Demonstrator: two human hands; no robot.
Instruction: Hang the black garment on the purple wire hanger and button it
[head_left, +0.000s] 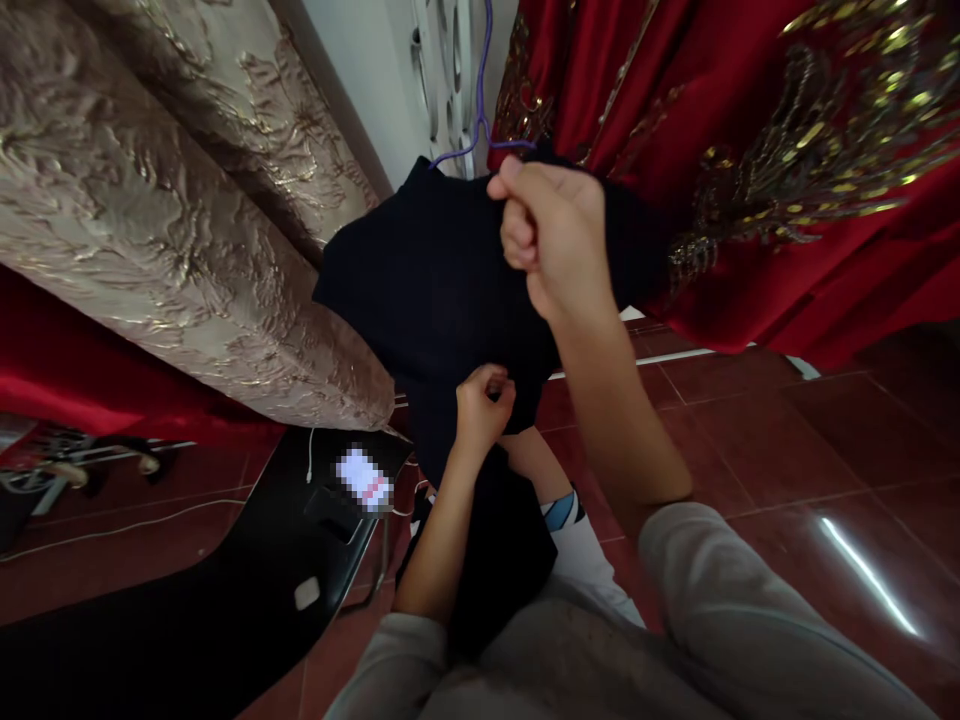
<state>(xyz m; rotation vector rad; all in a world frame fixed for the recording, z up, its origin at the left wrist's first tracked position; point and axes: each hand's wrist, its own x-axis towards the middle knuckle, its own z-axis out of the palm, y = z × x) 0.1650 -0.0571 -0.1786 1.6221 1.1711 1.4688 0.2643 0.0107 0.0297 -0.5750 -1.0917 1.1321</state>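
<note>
A dark shirt-like garment (pixel 442 260) hangs from a thin purple hanger (pixel 481 125) in front of me. Its lower part falls toward my lap, where more black cloth lies over my leg. My right hand (pixel 551 225) is raised in front of the garment's top, just below the hanger's right arm. Thumb and index finger are pinched together, the other fingers curled; whatever they hold is too small to see. Lower down, my left hand (pixel 484 405) is curled with fingertips meeting the thumb, close to the garment's lower part. I cannot tell what it grips.
Beige embossed fabric (pixel 225 230) hangs on the left, red satin with gold sequins (pixel 750 200) on the right. Behind the hanger stands a white metal rack (pixel 450 70). A black table (pixel 225 600) at left bears a lit screen (pixel 364 478), a small white case (pixel 307 593) and cables.
</note>
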